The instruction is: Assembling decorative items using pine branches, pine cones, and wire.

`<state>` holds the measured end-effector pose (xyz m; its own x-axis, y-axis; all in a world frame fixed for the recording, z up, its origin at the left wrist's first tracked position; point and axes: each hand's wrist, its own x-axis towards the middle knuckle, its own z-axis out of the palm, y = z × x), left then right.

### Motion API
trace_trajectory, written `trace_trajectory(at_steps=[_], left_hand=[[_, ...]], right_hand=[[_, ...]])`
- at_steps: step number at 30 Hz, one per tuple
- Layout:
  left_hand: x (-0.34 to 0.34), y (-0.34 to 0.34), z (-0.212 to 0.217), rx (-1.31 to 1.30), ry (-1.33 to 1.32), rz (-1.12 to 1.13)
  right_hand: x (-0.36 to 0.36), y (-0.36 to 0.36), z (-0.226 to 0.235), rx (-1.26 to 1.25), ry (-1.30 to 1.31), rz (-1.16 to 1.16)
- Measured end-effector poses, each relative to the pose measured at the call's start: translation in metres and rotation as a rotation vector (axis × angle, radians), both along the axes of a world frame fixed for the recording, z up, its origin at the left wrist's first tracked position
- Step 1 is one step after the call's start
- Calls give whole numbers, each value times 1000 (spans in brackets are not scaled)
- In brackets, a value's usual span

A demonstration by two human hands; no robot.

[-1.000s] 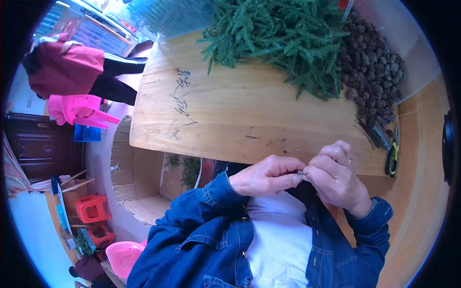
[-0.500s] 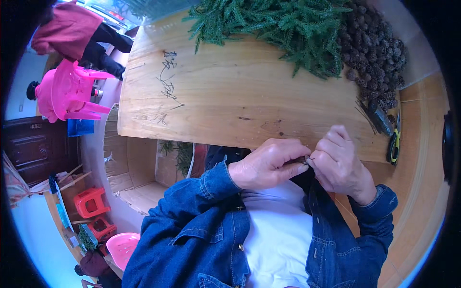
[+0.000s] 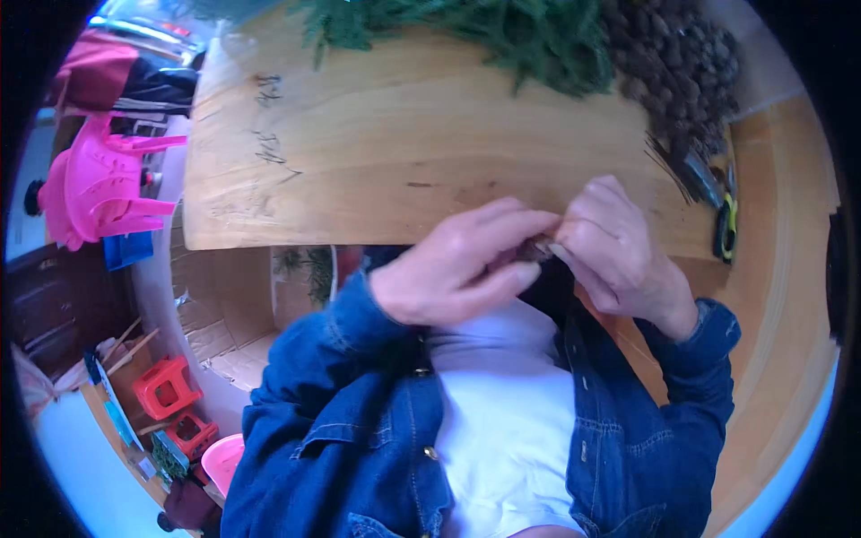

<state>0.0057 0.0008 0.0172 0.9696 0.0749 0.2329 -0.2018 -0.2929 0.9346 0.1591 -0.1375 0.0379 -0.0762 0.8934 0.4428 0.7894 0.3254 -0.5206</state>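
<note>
Both hands meet in front of my chest, just off the table's near edge. Between the thumb and fingers of my left hand (image 3: 462,264) is a small brown thing that looks like a pine cone (image 3: 537,248), mostly hidden. My right hand (image 3: 619,247) is closed against it, the fingers curled in a pinch. What the right fingers hold, perhaps a thin wire, is too small to make out. Further off, a heap of brown pine cones (image 3: 677,67) lies at the table's far right. Thin dark wires (image 3: 671,169) lie in a bundle below the heap.
Green artificial fir sprigs (image 3: 538,45) cover the far side of the wooden table (image 3: 359,161). Yellow-and-black-handled cutters (image 3: 725,229) and a dark roll-shaped object (image 3: 702,177) lie at its right edge. An open cardboard box (image 3: 224,296), pink chair (image 3: 94,184) and red stools (image 3: 168,387) stand left.
The view has shifted, so the table sits higher and further left. Both hands stay together at the small brown thing; the left hand is blurred by motion, its fingers slightly more spread.
</note>
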Motion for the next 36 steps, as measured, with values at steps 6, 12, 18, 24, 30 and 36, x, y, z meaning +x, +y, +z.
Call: trace_trajectory(at_steps=[6,12,18,24,30,36], left_hand=[[5,11,-9,0,0,-176],[6,-8,-12,270,-113,119],[12,-15,-16,478,-227,272],[15,-19,-17,492,-213,289],[13,-13,-17,427,-194,327],[5,-18,-14,-52,16,454]], right_hand=[[-3,-2,3,-19,-34,52],[-7,-4,-3,-31,39,-121],[-9,-14,-4,-166,177,-311],[-11,-9,-10,-181,253,-355],[-4,-18,1,-343,383,-404],[-6,-23,-4,-311,844,-378]])
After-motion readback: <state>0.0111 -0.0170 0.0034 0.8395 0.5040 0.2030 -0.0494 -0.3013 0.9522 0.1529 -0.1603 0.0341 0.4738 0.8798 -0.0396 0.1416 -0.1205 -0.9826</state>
